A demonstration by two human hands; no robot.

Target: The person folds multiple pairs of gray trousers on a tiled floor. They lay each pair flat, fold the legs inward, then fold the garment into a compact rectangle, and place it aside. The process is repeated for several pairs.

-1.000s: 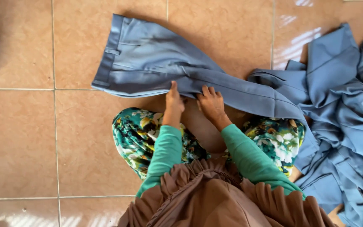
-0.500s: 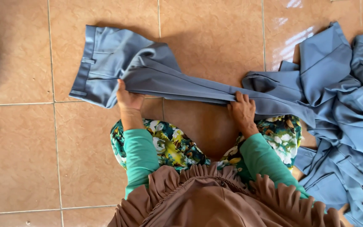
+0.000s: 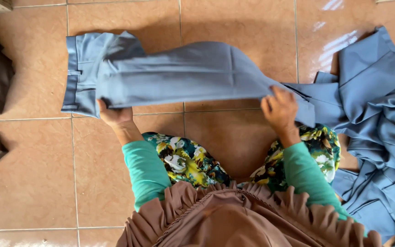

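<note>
Fingers of left hand (image 3: 115, 116) under grey-blue trousers (image 3: 170, 77)

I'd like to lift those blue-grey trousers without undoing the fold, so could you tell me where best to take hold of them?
Probably along the near long edge of the blue-grey trousers, coming from the person's side. They lie folded lengthwise across the tiled floor, waistband to the left. The left hand grips near the waistband and the right hand near the leg end, so the spread grip supports the fold.
</note>
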